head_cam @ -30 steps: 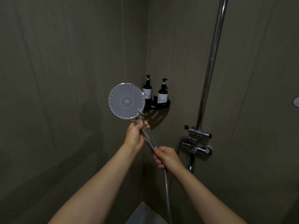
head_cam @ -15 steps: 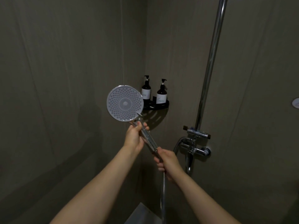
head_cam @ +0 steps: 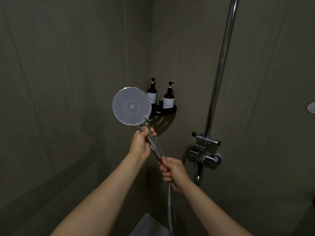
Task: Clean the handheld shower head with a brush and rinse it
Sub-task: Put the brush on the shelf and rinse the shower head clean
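The handheld shower head (head_cam: pixel 131 106) is a round grey disc of nozzles that faces me, held up in front of the shower corner. Its chrome handle slants down to the right. My left hand (head_cam: pixel 140 143) grips the handle just under the disc. My right hand (head_cam: pixel 172 171) is closed around the handle's lower end, where the metal hose (head_cam: pixel 170 210) begins and hangs down. No brush is in view.
Two dark pump bottles (head_cam: pixel 168 97) stand on a black corner shelf (head_cam: pixel 170 111) behind the disc. A chrome riser pipe (head_cam: pixel 219 68) and the mixer tap (head_cam: pixel 204 155) are on the right wall. Grey tiled walls enclose the corner.
The shower head has shifted slightly left and lower in view. My right hand has slid a little down along the handle's end. Both hands keep their hold.
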